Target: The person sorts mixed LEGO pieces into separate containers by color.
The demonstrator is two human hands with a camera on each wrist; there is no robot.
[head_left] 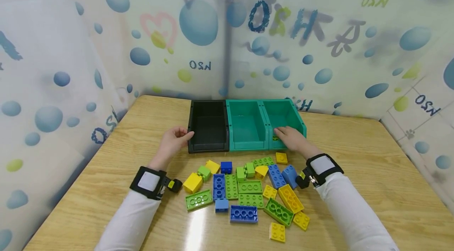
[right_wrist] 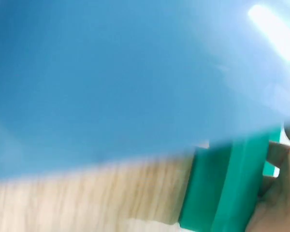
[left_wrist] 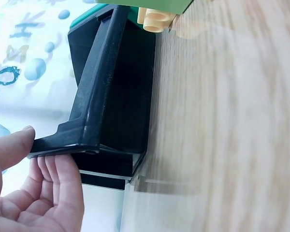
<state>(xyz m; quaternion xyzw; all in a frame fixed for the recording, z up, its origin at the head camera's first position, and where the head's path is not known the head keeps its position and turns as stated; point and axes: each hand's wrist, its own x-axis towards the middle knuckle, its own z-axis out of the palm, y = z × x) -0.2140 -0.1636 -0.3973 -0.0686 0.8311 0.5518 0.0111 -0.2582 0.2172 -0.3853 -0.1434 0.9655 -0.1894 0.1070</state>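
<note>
As I watch from my end, the black bin (head_left: 208,151) sits leftmost in a row on the wooden table (head_left: 149,129), beside the middle green bin (head_left: 248,145) and the right green bin (head_left: 301,128). And the left hand (head_left: 172,140) pinches the black bin's edge, thumb against fingers! The right hand (head_left: 293,139) lies over the right green bin's front; I can't tell whether it grips. Nearer me, yellow, blue and green bricks (head_left: 250,187) spread out; behind, a spotted curtain (head_left: 198,22).
</note>
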